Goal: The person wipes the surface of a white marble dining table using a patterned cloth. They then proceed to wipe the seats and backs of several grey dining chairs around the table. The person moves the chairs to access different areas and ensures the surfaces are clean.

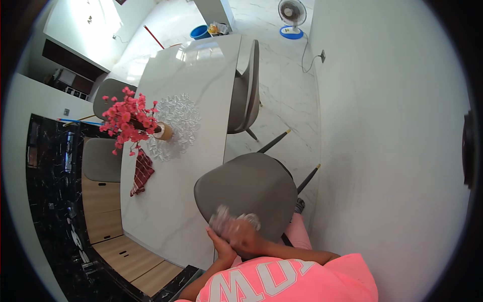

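Note:
My right hand (247, 237) is closed round a crumpled, pale, blurred item (222, 221), perhaps a cloth, and part of it bulges out above the knuckles. My left hand (223, 248) lies just beside and partly beneath the right one, one finger or thumb pointing up; whether it also grips the item is hidden. Both hands are low in the view, over the near edge of a grey chair (249, 185) with dark, brass-tipped legs. The chair stands against the side of a white marble-look table (181, 211).
On the table are a pink artificial flower arrangement (130, 117), a silvery lace-like placemat (181, 120) and a red checked cloth (142, 173). Another grey chair (245, 98) stands farther along. Beyond are a blue basin (200, 32) and a fan (291, 17); a wall (377, 151) rises at right.

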### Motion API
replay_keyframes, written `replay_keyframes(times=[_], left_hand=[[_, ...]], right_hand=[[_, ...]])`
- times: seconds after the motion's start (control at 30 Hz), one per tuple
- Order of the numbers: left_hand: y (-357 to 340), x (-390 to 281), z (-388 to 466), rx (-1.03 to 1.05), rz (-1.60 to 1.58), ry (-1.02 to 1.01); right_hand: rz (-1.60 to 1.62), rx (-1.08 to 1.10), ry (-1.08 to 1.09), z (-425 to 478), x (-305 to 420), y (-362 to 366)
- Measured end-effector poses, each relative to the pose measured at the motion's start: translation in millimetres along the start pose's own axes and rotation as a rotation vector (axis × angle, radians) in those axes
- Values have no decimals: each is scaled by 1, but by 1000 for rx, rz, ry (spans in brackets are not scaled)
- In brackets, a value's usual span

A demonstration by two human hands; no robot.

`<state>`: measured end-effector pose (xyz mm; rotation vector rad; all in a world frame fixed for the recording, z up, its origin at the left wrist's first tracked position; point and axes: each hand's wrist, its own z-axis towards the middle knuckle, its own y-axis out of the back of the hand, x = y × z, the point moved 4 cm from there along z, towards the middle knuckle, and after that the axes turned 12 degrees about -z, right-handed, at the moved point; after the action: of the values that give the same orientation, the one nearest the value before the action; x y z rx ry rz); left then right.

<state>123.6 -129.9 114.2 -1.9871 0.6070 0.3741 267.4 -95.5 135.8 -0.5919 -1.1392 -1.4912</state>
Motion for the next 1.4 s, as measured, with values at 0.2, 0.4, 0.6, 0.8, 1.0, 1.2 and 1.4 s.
replay_keyframes(times=[0.2, 0.4, 0.6, 0.8, 1.0, 1.2, 1.4], left_hand=[[-50, -7, 0, -312, 188, -115], [-54, -9, 5, -318, 243, -122], [-37, 5, 5, -368, 188, -223], [-67, 5, 7, -384, 331, -174], [-78, 20, 14, -436, 298, -208], [-66, 27, 11, -508, 400, -320], [-92, 27, 17, -428, 367, -230]], right_hand=[[-246, -204, -449, -49, -170, 36], [-197, -320, -813, -58, -183, 9], [13, 93, 194, 86, -16, 25], [-399, 118, -614, 12, -299, 61], [241, 93, -201, 91, -124, 15], [98, 96, 166, 118, -116, 16], [-360, 129, -649, 52, -349, 56]])
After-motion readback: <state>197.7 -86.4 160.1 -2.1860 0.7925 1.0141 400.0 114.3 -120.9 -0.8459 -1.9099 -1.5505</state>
